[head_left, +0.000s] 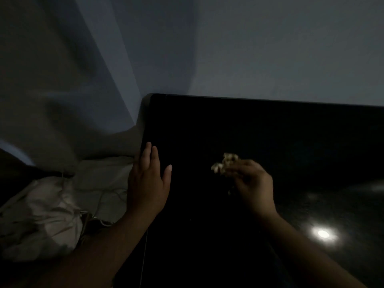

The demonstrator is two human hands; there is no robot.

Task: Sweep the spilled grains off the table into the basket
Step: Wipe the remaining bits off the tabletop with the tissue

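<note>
The scene is very dark. A glossy black table [270, 132] fills the right half of the head view. My left hand [148, 179] lies flat and open at the table's left edge, fingers together and pointing away from me. My right hand [252, 183] hovers over the middle of the table, fingers curled around a small pale clump of grains [225, 162] that sticks out past the fingertips. A few pale specks [229, 192] show just below that hand. No basket is visible.
A pale crumpled cloth or bag [41, 217] with thin cords lies left of the table, below its edge. A grey wall [270, 48] and a light curtain [52, 69] stand behind. A lamp's reflection [323, 233] glares on the tabletop at the right.
</note>
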